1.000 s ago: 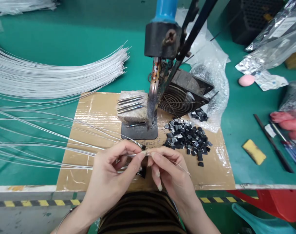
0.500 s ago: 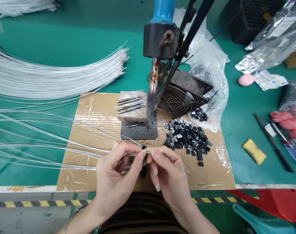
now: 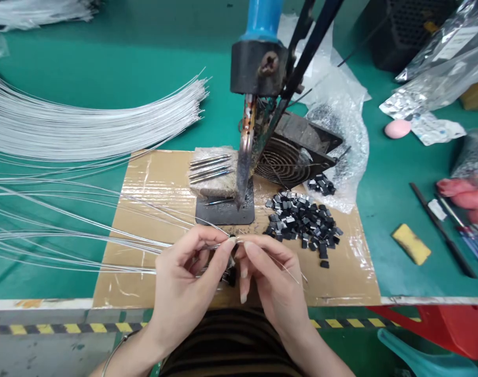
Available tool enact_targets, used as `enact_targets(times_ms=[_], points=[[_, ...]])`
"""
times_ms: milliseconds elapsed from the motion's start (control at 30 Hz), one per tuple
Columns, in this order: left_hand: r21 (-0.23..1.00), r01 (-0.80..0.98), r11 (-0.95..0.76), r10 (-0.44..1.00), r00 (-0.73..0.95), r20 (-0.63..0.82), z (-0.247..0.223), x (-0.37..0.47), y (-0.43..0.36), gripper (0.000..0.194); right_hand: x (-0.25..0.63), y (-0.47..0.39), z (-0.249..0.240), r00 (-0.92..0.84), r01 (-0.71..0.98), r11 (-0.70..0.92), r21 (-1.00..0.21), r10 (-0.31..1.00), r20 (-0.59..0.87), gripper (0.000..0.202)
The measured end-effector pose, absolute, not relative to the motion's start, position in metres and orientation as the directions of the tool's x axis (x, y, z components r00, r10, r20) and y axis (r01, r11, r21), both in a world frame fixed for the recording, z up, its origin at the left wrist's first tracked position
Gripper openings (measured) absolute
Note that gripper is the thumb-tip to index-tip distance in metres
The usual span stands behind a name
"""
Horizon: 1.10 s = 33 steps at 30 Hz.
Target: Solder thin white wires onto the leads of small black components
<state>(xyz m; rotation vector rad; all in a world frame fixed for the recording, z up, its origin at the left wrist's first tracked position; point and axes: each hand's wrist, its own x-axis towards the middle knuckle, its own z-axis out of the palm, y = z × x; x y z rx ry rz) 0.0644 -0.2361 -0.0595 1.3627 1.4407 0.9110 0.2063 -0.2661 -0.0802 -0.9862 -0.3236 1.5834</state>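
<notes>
Left hand (image 3: 195, 283) and right hand (image 3: 276, 275) — thumbs and index fingers pinched on thin wires (image 3: 132, 269), near soldering iron (image 3: 248, 112).

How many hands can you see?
2. The left hand is over the cardboard, pinching a white cable; the right hand is just beside it, pinching too. No other hands show.
</notes>
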Motion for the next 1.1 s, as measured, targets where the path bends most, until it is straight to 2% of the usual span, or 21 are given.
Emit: enact_targets(times_ms=[100,200,800,1100], points=[[0.945,0.319,0.074,0.995,0.034,-0.089,-0.060,0.064,-0.236,0.003,0.208,-0.270,-0.082,0.068,-0.596,-0.280,-0.753,0.916,-0.395,0.010],[0.941,0.338,0.031,0.998,0.034,-0.045,-0.060,0.066,-0.237,0.005,0.207,-0.271,-0.082,0.083,-0.574,-0.276,-0.771,0.917,-0.390,0.009],[0.923,0.382,-0.039,0.998,0.064,0.015,-0.063,0.065,-0.242,0.008,0.206,-0.269,-0.079,0.058,-0.626,-0.295,-0.722,0.905,-0.420,0.008],[0.909,0.408,-0.085,0.993,0.105,0.045,-0.064,0.064,-0.242,0.008,0.218,-0.261,-0.072,-0.014,-0.626,-0.380,-0.681,0.879,-0.477,0.015]])
